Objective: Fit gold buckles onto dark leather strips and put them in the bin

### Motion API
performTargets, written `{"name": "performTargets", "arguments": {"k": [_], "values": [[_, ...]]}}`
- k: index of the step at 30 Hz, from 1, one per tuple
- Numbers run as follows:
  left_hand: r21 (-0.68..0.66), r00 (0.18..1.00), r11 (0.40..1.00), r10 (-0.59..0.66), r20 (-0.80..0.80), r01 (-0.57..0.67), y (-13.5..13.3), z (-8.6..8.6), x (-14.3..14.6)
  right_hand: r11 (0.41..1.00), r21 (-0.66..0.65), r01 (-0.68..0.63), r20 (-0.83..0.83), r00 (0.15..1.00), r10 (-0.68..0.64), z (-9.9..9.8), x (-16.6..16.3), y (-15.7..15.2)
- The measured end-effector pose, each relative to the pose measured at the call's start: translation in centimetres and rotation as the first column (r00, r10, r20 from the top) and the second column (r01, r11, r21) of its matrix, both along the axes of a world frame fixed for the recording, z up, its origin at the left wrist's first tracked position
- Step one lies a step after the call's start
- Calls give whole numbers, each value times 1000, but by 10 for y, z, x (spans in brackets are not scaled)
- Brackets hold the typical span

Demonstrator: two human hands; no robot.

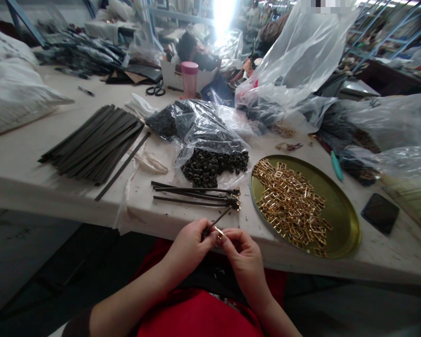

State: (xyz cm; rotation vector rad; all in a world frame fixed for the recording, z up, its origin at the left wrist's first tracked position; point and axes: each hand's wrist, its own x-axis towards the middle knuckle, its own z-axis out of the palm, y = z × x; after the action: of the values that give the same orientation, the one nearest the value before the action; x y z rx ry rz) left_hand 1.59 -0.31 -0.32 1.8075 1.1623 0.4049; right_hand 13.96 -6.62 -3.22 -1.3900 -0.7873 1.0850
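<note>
At the table's front edge my left hand (191, 241) pinches a thin dark strap (221, 216), whose free end points up and to the right. My right hand (243, 255) meets it, fingers closed on a small gold buckle (219, 232). Fingertips partly cover where strap and buckle meet, so I cannot tell whether they are joined. Just beyond my hands lie several dark straps with buckles (196, 196), their gold ends to the right. A round gold-coloured tray (340, 220) on the right holds a heap of gold buckles (294, 206).
A stack of dark strips (94, 142) lies at left, one loose strip (122, 166) beside it. Behind the straps, a clear plastic bag (210, 126) spills small black loops (214, 166). Scissors (156, 89), a pink-lidded cup (190, 79) and a phone (380, 213) are also on the table.
</note>
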Motion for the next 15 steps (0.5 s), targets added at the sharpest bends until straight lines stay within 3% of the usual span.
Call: {"name": "performTargets", "arguments": {"k": [7,15], "values": [[23,999,999,-34,-15,34,0,2,1,999,-49,-7,-120,993,1,-4,0,0],[85,994,995,-49,-98,58,-1,0,1,998,67,-15,142,990,6,-7,-2,-3]]}}
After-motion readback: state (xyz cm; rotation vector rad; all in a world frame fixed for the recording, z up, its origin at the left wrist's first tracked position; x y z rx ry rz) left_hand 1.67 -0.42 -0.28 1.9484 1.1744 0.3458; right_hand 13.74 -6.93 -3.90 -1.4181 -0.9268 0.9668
